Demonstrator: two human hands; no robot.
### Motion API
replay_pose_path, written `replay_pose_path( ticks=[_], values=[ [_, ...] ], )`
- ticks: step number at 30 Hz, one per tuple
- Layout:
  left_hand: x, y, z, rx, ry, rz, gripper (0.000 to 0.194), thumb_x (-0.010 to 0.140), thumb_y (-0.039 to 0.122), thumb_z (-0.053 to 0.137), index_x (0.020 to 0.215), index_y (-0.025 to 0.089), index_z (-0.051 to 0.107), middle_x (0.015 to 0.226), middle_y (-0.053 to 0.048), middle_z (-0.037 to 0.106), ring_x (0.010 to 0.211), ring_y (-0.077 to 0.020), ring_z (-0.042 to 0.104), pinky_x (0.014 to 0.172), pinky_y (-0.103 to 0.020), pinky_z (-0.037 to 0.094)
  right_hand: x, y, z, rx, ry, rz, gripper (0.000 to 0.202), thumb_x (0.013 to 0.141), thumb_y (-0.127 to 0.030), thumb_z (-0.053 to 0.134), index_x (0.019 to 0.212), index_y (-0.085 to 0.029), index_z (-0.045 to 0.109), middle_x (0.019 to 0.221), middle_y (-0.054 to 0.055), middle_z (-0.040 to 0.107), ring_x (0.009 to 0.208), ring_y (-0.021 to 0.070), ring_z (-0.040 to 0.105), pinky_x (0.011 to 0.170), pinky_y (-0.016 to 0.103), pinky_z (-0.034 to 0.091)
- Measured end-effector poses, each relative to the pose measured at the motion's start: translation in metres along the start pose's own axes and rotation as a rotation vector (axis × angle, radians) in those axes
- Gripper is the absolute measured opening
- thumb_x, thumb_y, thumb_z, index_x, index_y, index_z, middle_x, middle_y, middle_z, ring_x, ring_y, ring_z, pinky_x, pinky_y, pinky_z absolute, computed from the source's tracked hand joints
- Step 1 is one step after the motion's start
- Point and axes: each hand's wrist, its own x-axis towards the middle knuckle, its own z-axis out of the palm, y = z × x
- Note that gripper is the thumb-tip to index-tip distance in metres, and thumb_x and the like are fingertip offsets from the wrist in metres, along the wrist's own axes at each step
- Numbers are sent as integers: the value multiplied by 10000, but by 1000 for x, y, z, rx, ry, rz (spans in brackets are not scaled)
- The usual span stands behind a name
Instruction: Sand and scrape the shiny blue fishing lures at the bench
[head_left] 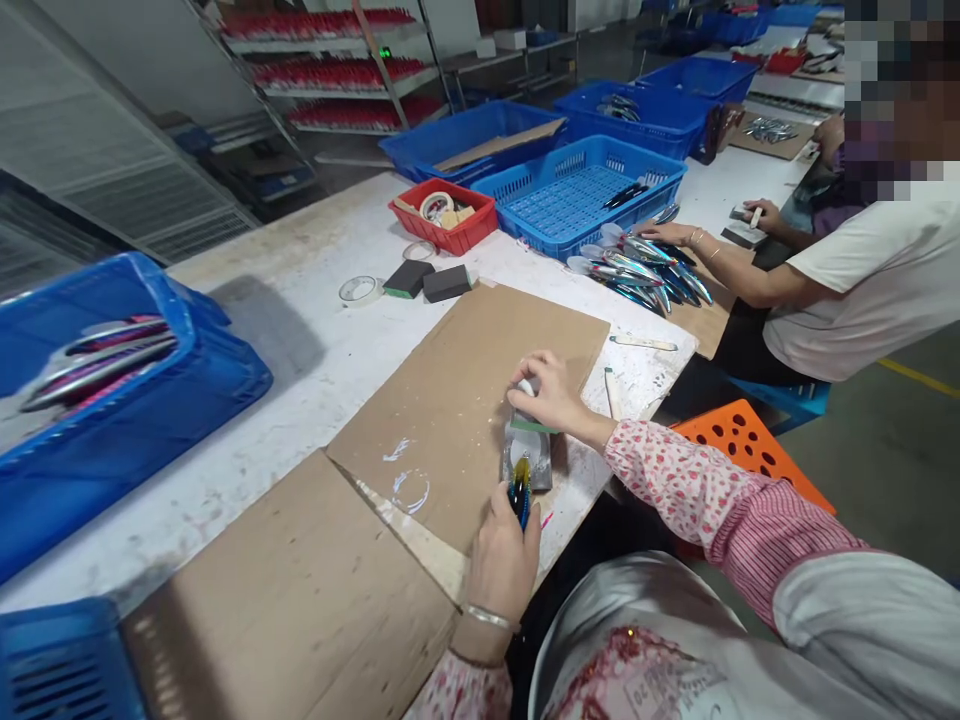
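My left hand (504, 555) is closed round a slim fishing lure (520, 490), dark blue and black with a yellowish end. Its clear rounded lip (525, 447) lies over a grey block (543, 472) near the table's right edge. Just beyond, my right hand (551, 392) has its fingers bent down onto a green-edged block (534, 425) with a small white piece (528, 386) under the fingertips. The fingers hide most of that block. Both hands work over the front right of a brown cardboard sheet (465, 390).
Two dark foam blocks (448, 283), a tape roll (360, 291) and a red basket (450, 235) lie beyond the cardboard. White-handled sticks (643, 343) are at right. A blue bin (150, 400) holds lures at left. A co-worker's hand (667, 233) touches a lure pile (645, 270).
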Motion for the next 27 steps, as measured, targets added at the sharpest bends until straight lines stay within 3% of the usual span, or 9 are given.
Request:
replay_pose_path(
  ticks=[6, 10, 18, 23, 27],
  values=[
    [3, 11, 5, 57, -38, -64, 415, 958, 315, 382, 1293, 76, 432, 953, -148, 702, 793, -235, 699, 649, -313, 496, -28, -8, 11, -144, -170, 5, 223, 780, -379, 685, 939, -229, 641, 1163, 39, 501, 1088, 234, 439, 952, 411, 368],
    [4, 9, 4, 76, -64, -51, 418, 957, 314, 388, 1293, 66, 425, 944, -152, 702, 755, -240, 700, 613, -316, 484, -35, -7, 11, -191, -185, -5, 253, 814, -421, 655, 975, -226, 642, 1153, 62, 489, 1071, 247, 426, 950, 436, 363],
    [2, 6, 10, 81, -15, 1, 387, 951, 299, 415, 1252, 57, 443, 833, -113, 703, 740, -219, 699, 592, -289, 469, -21, -12, 5, -177, -148, 81, 189, 762, -348, 689, 908, -232, 657, 1124, 43, 507, 1063, 240, 440, 923, 396, 386],
    [2, 8, 15, 130, 25, 0, 387, 940, 307, 427, 1247, 73, 452, 866, -112, 697, 671, -209, 689, 526, -285, 444, -32, -19, 13, -261, -154, -52, 194, 792, -368, 664, 938, -241, 653, 1188, 54, 502, 1100, 251, 421, 932, 407, 364],
    [1, 9, 17, 153, 40, -16, 402, 944, 314, 424, 1272, 83, 439, 913, -118, 693, 679, -202, 693, 525, -276, 447, -25, -25, 14, -364, -114, -186, 191, 836, -367, 613, 981, -246, 643, 1309, 65, 450, 1196, 284, 358, 955, 445, 327]
  ],
)
